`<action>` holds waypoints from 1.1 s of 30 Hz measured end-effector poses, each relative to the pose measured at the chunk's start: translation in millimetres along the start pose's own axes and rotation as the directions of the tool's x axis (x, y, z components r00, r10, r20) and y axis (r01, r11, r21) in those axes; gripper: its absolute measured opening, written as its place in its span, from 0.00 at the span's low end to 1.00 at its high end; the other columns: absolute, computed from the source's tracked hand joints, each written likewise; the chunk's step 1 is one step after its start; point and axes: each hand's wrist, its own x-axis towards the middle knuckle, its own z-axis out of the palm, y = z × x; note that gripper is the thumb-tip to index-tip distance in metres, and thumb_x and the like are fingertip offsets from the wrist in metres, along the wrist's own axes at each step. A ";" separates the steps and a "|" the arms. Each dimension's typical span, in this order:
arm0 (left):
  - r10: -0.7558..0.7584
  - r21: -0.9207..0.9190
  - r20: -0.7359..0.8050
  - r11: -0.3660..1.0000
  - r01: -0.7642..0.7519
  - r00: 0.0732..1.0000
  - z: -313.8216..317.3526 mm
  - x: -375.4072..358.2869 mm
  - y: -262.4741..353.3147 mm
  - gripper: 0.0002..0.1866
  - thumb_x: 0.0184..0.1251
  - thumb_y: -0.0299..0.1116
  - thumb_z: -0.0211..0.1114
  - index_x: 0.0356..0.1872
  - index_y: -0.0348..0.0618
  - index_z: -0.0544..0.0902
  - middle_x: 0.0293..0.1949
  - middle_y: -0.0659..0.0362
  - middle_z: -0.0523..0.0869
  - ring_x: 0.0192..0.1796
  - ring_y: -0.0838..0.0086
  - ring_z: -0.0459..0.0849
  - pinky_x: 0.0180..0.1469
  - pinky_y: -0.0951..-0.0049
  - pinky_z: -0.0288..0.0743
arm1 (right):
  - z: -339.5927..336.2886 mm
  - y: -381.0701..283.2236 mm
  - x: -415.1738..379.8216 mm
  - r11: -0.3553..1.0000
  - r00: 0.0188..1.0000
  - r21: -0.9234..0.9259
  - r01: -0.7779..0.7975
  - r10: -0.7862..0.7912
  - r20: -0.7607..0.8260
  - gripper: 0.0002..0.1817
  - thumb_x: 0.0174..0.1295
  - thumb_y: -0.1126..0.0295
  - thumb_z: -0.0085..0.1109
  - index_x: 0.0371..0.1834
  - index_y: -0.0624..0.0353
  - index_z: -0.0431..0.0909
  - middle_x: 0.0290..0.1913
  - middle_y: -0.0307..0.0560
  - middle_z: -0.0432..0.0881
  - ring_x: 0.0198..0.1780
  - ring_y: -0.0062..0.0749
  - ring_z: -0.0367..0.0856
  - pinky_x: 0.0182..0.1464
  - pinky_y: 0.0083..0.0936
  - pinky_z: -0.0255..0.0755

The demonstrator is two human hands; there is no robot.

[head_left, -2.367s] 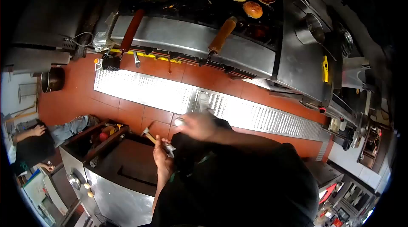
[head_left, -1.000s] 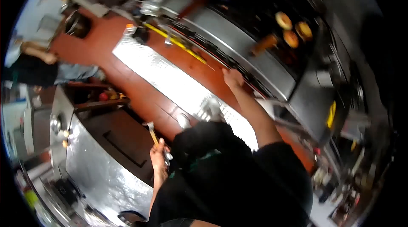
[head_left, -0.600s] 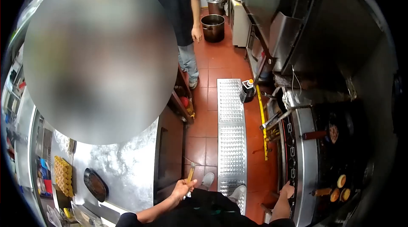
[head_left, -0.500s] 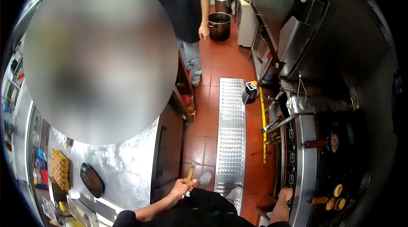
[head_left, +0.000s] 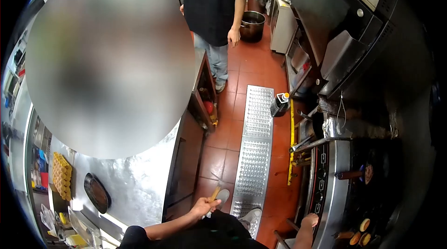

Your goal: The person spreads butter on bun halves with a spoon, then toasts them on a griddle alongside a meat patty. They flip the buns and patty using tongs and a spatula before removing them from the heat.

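Left hand (head_left: 203,206): fingers closed round the tool (head_left: 215,193), gap narrow, thumb laid along its wooden handle. The tool slants up and away from my fingers, pale end outermost, over the floor (head_left: 213,161) and near one shoe (head_left: 223,196). Something pale shows beneath this hand; too small to identify.

Right hand (head_left: 310,220): fingers curled at the knob panel (head_left: 321,181), by the front of the griddle (head_left: 331,193). Cannot tell whether they touch a knob or hold anything.

Right of the right fingers: three buns (head_left: 364,225) grouped on the griddle, a wooden handle (head_left: 343,235) just beside them. Ahead and to the right: a patty (head_left: 369,173), with a red handle (head_left: 349,175) reaching toward it across the front rim.

Left of the left fingers: the steel counter (head_left: 135,184), bearing a dark oval dish (head_left: 97,193). Beyond the dish, a stack of eggs (head_left: 62,176).

Ahead, between my two hands' lines: the metal grate (head_left: 253,156), the other shoe (head_left: 252,216) at its near end. A dark bottle (head_left: 280,105), orange-capped, upright beside its far part. Farther ahead, a person (head_left: 210,11) in a black apron, near a large pot (head_left: 253,26). A round blur hides the area ahead and left.
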 end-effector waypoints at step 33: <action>-0.047 0.252 0.234 0.968 -0.014 0.971 100.8 -14.8 -31.4 0.17 0.59 0.41 0.67 0.19 0.47 0.71 0.16 0.61 0.75 0.19 0.76 0.73 0.23 0.78 0.66 | 114.9 3.4 -75.6 0.694 0.416 0.318 0.646 0.029 -0.909 0.13 0.60 0.62 0.51 0.40 0.56 0.81 0.35 0.45 0.83 0.36 0.40 0.83 0.37 0.40 0.73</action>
